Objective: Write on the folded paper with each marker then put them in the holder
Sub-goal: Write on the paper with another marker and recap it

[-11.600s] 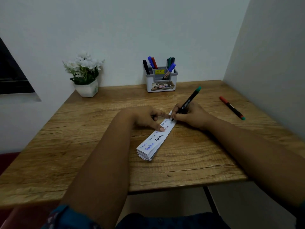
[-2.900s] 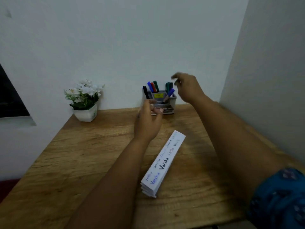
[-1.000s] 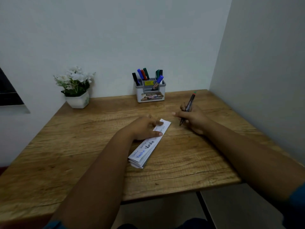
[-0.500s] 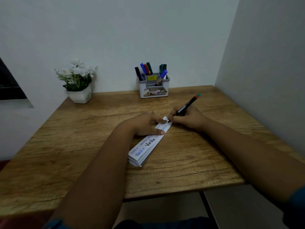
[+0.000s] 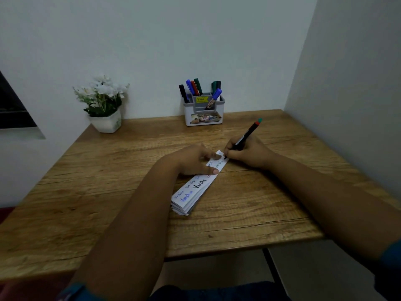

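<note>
A long folded strip of white paper [image 5: 196, 191] lies diagonally on the wooden table [image 5: 108, 192], with blue and black writing along it. My left hand [image 5: 195, 159] presses flat on the strip's far half, fingers straight. My right hand [image 5: 247, 152] grips a black marker [image 5: 247, 133] with a red and green back end, its tip touching the far end of the paper. A grey and white holder [image 5: 204, 115] stands at the back against the wall with several markers in it: black, blue, red, green.
A white pot of white flowers [image 5: 104, 105] stands at the table's back left. A wall runs close along the right side of the table. The table's front edge is near my body.
Since a second ago my right hand has brought the marker left onto the paper's far end, tip now down on it. My left hand keeps pressing the strip.
</note>
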